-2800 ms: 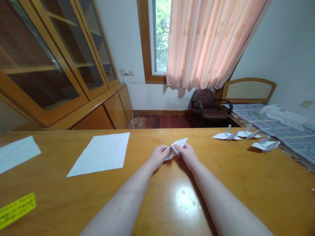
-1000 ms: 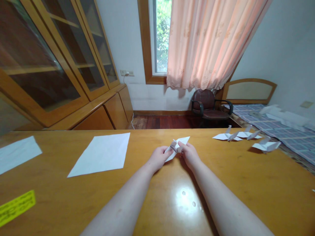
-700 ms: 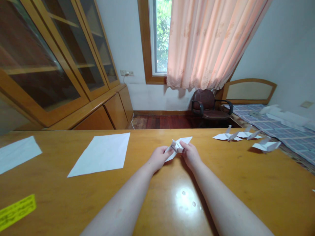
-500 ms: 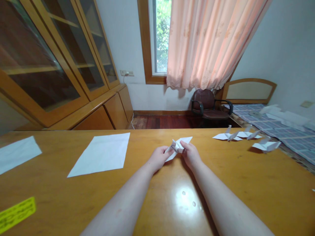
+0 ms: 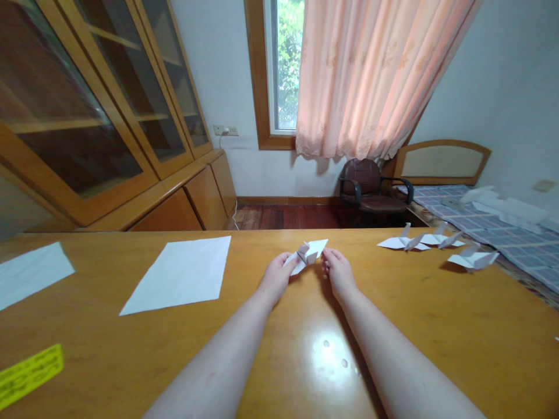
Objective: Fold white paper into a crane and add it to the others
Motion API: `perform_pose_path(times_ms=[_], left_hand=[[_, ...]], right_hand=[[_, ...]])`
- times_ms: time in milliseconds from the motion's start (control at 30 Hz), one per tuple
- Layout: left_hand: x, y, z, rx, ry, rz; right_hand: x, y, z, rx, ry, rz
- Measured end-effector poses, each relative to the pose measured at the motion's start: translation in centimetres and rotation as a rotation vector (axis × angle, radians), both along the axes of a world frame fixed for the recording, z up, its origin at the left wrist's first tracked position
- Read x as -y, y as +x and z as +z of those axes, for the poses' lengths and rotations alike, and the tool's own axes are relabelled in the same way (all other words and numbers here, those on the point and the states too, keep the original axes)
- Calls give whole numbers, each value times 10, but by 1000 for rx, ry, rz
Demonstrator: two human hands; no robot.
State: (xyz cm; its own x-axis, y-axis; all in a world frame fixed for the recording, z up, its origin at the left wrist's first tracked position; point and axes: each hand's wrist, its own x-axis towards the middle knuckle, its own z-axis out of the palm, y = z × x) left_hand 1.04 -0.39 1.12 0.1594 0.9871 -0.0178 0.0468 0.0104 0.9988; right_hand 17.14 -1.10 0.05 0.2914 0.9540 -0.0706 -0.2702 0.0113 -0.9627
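Note:
My left hand (image 5: 276,277) is closed on the left side of a folded white paper crane (image 5: 311,251), thumb on top, holding it just above the wooden table (image 5: 279,361). The crane's small folded parts stand up in its middle, and a pointed flap reaches to the right. Beside that flap is my right hand (image 5: 338,271), its fingers loosely curled and a little apart. Its fingertips are close to the flap's edge; whether they touch it I cannot tell.
Finished-looking paper cranes (image 5: 474,258) stand on the table's right side. A white paper sheet (image 5: 183,273) lies left of my hands, another sheet (image 5: 35,272) farther left. A yellow label (image 5: 30,375) is at the lower left. Beyond the table are a chair (image 5: 369,186) and a bed (image 5: 493,203).
The paper crane has shifted slightly left and turned in my left hand. My right thumb, which lay on the crane, has come off it, and the right hand is now beside the flap.

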Motion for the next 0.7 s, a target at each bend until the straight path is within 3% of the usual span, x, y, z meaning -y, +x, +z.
perform_pose_path(times_ms=[133, 500, 700], left_hand=[[-3, -2, -4, 42, -18, 72], [-6, -2, -11, -26, 18, 58], [-4, -4, -12, -125, 77, 29]], right_hand=[[-1, 0, -1, 138, 63, -80], [9, -7, 5, 275, 152, 109], [10, -7, 7, 279, 164, 87]])
